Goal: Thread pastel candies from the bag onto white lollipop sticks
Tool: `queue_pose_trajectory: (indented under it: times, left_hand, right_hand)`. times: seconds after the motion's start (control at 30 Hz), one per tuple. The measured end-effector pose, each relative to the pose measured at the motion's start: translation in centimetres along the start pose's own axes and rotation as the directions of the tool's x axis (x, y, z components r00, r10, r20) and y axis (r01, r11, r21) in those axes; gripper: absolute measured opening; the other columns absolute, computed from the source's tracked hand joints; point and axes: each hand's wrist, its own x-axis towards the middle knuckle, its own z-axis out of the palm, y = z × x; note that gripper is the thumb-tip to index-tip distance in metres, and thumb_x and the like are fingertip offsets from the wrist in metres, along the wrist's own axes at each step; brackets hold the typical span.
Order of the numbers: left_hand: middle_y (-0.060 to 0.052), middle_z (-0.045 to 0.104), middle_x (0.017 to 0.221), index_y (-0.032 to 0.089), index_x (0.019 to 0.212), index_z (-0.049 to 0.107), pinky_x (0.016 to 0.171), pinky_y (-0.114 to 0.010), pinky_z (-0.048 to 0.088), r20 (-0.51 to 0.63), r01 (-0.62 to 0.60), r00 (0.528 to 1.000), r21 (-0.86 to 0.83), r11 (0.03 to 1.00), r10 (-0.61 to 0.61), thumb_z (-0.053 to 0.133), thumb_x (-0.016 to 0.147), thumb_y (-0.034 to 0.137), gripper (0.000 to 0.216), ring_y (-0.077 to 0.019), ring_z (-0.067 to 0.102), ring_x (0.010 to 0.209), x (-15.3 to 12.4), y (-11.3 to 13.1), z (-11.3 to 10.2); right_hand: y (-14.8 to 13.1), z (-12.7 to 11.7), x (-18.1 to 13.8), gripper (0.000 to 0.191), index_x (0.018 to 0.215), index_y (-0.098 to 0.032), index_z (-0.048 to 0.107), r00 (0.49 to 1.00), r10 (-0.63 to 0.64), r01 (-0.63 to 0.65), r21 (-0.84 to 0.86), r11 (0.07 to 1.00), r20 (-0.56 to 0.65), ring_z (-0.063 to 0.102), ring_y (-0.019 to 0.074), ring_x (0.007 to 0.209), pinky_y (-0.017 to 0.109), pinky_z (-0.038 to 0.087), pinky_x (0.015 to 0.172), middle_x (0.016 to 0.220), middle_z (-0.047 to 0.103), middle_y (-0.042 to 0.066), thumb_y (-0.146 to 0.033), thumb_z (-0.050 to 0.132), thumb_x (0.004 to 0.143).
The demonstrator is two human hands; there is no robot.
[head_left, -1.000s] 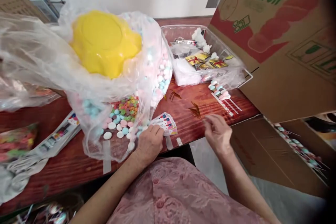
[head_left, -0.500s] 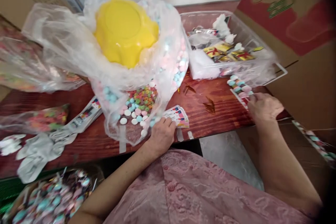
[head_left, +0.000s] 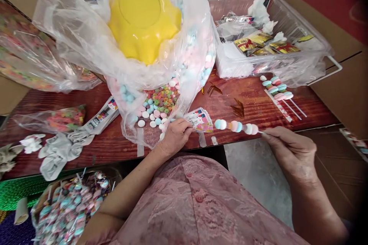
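Observation:
My right hand pinches the bare stick end of a marshmallow skewer. Pink, white and blue candies line that stick, which points left above the table's front edge. My left hand is closed, its fingertips pressed at the left end of a fanned stack of printed plastic bags; the pinched part is mostly hidden. More loaded skewers lie at the right, next to a printed strip. Just behind my left hand, a clear bag holds loose marshmallows and gummy rings.
An upturned yellow bowl sits on the clear bag. At the back right is a clear plastic bin with packets. Gold twist ties lie mid-table. Crumpled paper is at left, above a box of wrapped skewers.
My right hand has picked up a marshmallow skewer from the right-hand group and brought it toward me, pointing left. My left hand stays by the printed bags. The view has shifted slightly.

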Motion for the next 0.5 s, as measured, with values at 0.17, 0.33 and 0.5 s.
queue_pose_trajectory:
  times: [0.17,0.33,0.5]
  left_hand:
    - [-0.006,0.07,0.082,0.016,0.081,0.07,0.072,-0.029,0.052,-0.001,-0.008,1.0,-0.014,1.0,0.008,0.062,0.094,0.022,0.016,-0.0158,0.064,0.077,0.1,-0.1,-0.1]
    - [-0.006,0.07,0.083,0.016,0.081,0.07,0.072,-0.028,0.051,0.022,-0.051,0.998,0.03,0.998,0.051,0.059,0.096,0.022,0.019,-0.0156,0.064,0.077,0.0,-0.2,0.0]
    - [-0.007,0.068,0.085,0.017,0.084,0.07,0.075,-0.028,0.051,0.066,-0.105,0.993,0.096,0.99,0.098,0.052,0.099,0.023,0.024,-0.0161,0.064,0.081,-0.3,-0.5,0.1]
  right_hand:
    - [-1.5,0.8,1.8,0.008,0.09,-0.024,0.074,0.962,-0.205,0.213,-0.029,0.977,0.181,0.069,0.0186,0.068,0.031,0.055,0.064,0.079,0.074,0.004,-0.018,0.07,0.087]
    - [-2.1,0.8,3.1,0.009,0.092,-0.022,0.073,0.901,-0.361,0.397,-0.124,0.909,0.24,0.068,0.0166,0.068,0.029,0.055,0.067,0.081,0.074,0.004,-0.015,0.069,0.088]
    - [-2.6,0.1,3.4,0.011,0.096,-0.021,0.072,0.892,-0.355,0.412,-0.179,0.894,0.28,0.068,0.0162,0.073,0.028,0.054,0.071,0.086,0.073,0.004,-0.013,0.069,0.089]
